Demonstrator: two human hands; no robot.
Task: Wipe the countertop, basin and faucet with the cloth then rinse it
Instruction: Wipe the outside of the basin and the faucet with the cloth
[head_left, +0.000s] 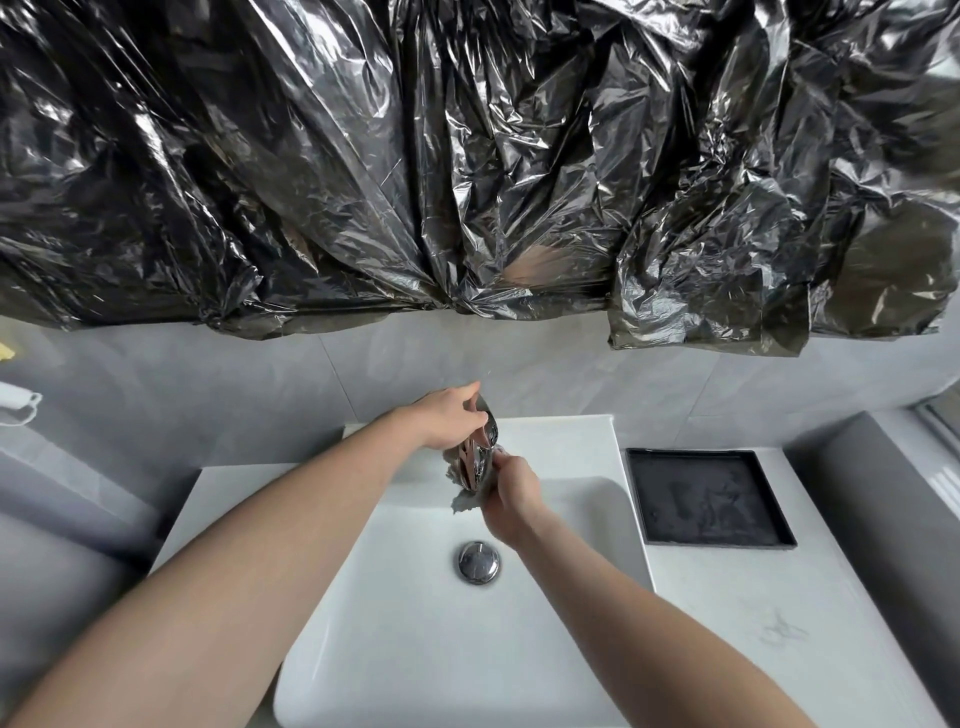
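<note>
A chrome faucet (478, 457) stands at the back of the white basin (405, 613). My left hand (449, 418) lies over the faucet's lever handle, fingers stretched along its top. My right hand (511, 493) grips a grey cloth (465, 500) and holds it against the faucet's spout; only a crumpled corner of the cloth shows below the spout. A round chrome drain plug (478, 561) sits in the middle of the basin. The white countertop (753, 623) runs to the right of the basin.
A black square tray (709, 498) lies on the countertop to the right of the faucet. Black plastic sheeting (467, 156) covers the wall above the grey tiles. A white face mask (18, 402) hangs at the far left.
</note>
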